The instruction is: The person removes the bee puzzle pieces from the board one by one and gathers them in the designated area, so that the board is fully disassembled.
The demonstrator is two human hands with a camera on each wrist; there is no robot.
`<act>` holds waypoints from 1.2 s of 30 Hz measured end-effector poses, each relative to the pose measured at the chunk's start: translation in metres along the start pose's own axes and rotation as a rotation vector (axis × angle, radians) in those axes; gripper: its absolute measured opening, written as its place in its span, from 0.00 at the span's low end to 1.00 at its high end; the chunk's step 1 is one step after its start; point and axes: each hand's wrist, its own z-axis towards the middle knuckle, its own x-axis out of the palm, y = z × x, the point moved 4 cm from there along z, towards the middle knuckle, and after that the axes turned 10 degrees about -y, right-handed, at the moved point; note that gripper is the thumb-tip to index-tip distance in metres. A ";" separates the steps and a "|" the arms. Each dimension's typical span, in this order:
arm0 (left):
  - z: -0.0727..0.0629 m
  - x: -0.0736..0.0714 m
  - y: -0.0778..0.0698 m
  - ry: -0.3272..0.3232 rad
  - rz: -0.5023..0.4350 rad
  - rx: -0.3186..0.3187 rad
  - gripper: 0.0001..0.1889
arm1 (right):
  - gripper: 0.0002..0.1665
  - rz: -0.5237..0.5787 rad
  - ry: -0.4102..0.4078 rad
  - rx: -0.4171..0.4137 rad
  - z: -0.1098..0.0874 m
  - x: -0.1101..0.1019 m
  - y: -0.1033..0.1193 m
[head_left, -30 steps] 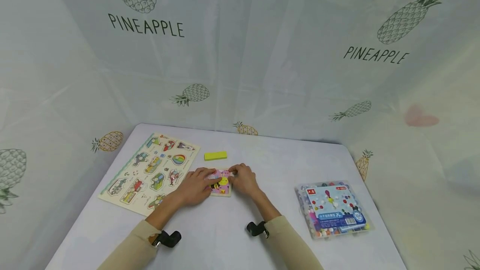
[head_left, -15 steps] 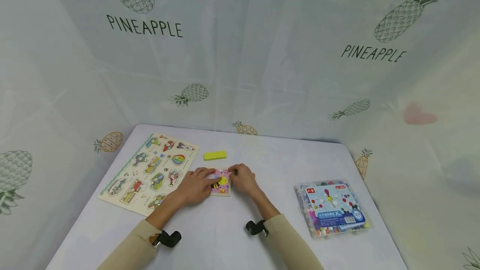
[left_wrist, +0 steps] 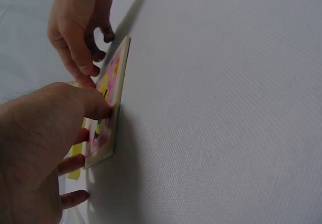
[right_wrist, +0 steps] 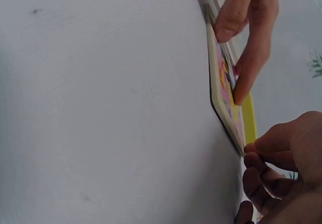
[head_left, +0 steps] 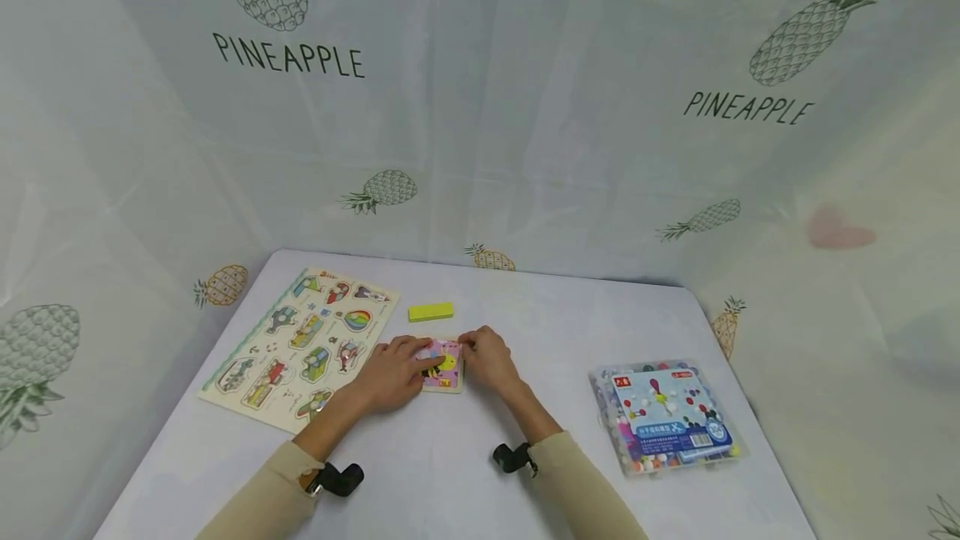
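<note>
A small square wooden puzzle (head_left: pixel 447 378), pink with a yellow and black bee, lies flat on the table in the head view. My left hand (head_left: pixel 392 373) rests on its left side, the index finger and thumb laid fairly straight over the picture. In the left wrist view the thumb of that left hand (left_wrist: pixel 45 128) touches the puzzle's face, other fingers spread beyond the edge. At the far right corner my right hand (head_left: pixel 489 359) pinches the rim between thumb and forefinger. The right wrist view shows these right-hand fingertips (right_wrist: pixel 250 148) meeting at the corner.
Just behind the puzzle lies a yellow block (head_left: pixel 431 312). A large peg-style board with vehicle pictures (head_left: pixel 288 407) lies to the left, partly under my left forearm. A clear box of colourful pieces with a blue label (head_left: pixel 667 417) sits to the right on the white table (head_left: pixel 525 307).
The fingertips of my right hand have shifted slightly outward at the puzzle's corner. The left hand and the puzzle stay in place.
</note>
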 end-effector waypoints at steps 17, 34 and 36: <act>0.000 0.000 0.001 0.017 0.073 0.058 0.24 | 0.14 0.064 0.068 0.050 0.004 -0.002 0.001; 0.000 -0.004 -0.001 0.060 0.039 0.040 0.24 | 0.17 0.386 0.016 0.221 0.014 -0.022 -0.029; 0.000 -0.004 -0.001 0.055 0.035 0.042 0.24 | 0.17 0.429 0.016 0.247 0.014 -0.023 -0.034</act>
